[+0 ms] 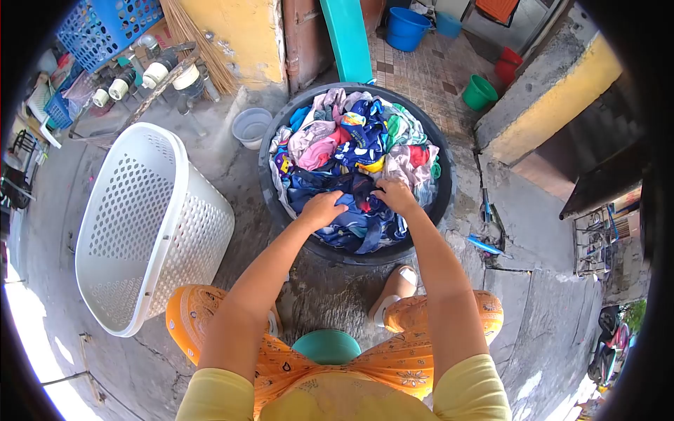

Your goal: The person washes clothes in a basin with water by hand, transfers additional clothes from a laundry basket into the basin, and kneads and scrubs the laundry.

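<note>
A large dark round tub (pixel 270 210) heaped with clothes stands on the ground in front of me. My left hand (pixel 324 210) rests on dark blue cloth (pixel 344 228) at the near side of the heap, its fingers closed on the fabric. Just to the right, my right hand (pixel 395 195) pinches dark cloth near a pale pink garment (pixel 404 165). The hands are a short way apart. Farther back on the heap lie a blue printed garment (pixel 365 133) and a pink one (pixel 317 151).
An empty white perforated basket (pixel 175 231) stands at the left. A small grey basin (pixel 251 128) sits behind it. Blue (pixel 407 29), green (pixel 479 92) and red (pixel 507 65) buckets are at the back right. A blue brush-like item (pixel 486 245) lies right of the tub.
</note>
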Tool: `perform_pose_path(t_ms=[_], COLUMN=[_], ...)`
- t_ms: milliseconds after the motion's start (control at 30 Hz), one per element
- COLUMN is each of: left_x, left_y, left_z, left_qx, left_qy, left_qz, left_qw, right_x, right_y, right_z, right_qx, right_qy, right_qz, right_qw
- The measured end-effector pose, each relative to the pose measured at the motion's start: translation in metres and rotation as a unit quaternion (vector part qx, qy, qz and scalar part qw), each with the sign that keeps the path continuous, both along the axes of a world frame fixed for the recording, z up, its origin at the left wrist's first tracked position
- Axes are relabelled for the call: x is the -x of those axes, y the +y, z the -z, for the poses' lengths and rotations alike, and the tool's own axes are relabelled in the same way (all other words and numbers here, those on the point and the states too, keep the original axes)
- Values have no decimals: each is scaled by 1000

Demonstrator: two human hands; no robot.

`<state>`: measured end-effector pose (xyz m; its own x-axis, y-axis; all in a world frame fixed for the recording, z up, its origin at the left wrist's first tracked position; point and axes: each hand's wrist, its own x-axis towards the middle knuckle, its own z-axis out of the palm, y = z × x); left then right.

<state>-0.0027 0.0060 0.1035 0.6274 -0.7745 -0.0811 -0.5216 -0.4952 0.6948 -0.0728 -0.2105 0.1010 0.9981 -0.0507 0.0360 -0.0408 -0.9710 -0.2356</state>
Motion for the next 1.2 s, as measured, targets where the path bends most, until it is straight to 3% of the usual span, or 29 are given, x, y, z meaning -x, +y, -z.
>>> perform_pose_path(t_ms=[67, 167, 233, 300, 333, 467, 567, 600, 733, 1033, 1200], left_x=[-13, -17, -14, -9, -6, 23, 36, 38, 36, 22, -1], left_y=[11, 31, 39, 45, 46, 39, 34, 28, 7, -14, -27], left_z=[-1, -34, -44, -48, -35, -18, 0, -3, 14, 90, 115], left_qx=[81, 135, 111, 32, 74, -79, -142, -228, -320, -355, -353], left_qy=[-3, 30, 46, 121, 7, 107, 8, 6, 19, 49, 65], left_qz=[-13, -67, -57, 51, 126, 97, 139, 152, 160, 155, 192], left_qw=[997, 988, 991, 991, 989, 986, 980, 962, 934, 921, 913], right_x=[3, 10, 20, 35, 43, 61, 70, 67, 58, 38, 20], right_y=[8, 19, 24, 36, 40, 59, 75, 73, 63, 68, 66], right_z=[-9, -46, -65, -75, -74, -45, -23, -9, 34, 114, 119], right_qx=[-142, -246, -230, -217, -234, -276, -194, -198, -208, -163, -172], right_qy=[-44, -71, -40, 80, 114, 204, 313, 324, 359, 344, 342], right_qz=[31, 43, 18, -68, -86, -98, -118, -114, -85, 17, -44], right_qw=[988, 966, 972, 970, 962, 934, 922, 918, 906, 925, 923])
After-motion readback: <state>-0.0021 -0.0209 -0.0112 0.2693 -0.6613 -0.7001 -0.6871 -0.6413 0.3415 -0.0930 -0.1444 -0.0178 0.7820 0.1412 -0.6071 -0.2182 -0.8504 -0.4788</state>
